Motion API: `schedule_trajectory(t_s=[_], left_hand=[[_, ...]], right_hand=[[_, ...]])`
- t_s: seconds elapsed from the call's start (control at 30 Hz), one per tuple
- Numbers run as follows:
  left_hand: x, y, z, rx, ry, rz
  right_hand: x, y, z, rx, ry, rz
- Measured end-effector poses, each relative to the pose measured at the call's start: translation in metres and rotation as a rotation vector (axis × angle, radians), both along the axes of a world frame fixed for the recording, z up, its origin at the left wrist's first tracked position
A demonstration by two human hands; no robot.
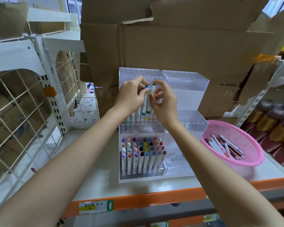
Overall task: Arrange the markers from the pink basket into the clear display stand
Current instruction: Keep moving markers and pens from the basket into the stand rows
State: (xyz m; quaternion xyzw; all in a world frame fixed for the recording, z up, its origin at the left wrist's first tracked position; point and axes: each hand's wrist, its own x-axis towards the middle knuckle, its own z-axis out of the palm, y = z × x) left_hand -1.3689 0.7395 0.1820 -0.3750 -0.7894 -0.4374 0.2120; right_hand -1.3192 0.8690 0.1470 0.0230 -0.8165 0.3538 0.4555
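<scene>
Cardboard boxes, brown and torn along the top edge, rise as a wall right behind the clear display stand. The stand sits on a pale shelf with an orange front rail, and a white wire grid stands well off to its left. The stand steps up in tiers away from me. Its left half is the filled one: the front tier is packed with upright markers with caps of many colours, and the right half shows bare holes. Just beside the stand on its right, touching or nearly touching its lower corner, lies the pink basket, with a loose heap of markers in its bottom. Both my hands are raised in front of the stand's left half, above its middle tier, where a short row of markers already stands. My left hand has its fingers curled and pinches a teal-capped marker near its top. My right hand, close against it, pinches the upper end of a white marker with a green band. Both pens point down toward that middle row; I cannot tell whether their tips sit in the holes.
</scene>
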Motion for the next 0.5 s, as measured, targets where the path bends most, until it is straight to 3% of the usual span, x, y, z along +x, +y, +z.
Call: schedule_trajectory(t_s=[0.33,0.5], left_hand=[[-0.0021,-0.0035,0.0042,-0.023,0.02,-0.027],[-0.0043,-0.0046,-0.0004,-0.093,0.152,-0.036]], right_hand=[[-0.0009,0.0019,-0.0005,0.01,0.007,0.006],[-0.0018,0.0028,-0.001,0.028,0.016,0.004]])
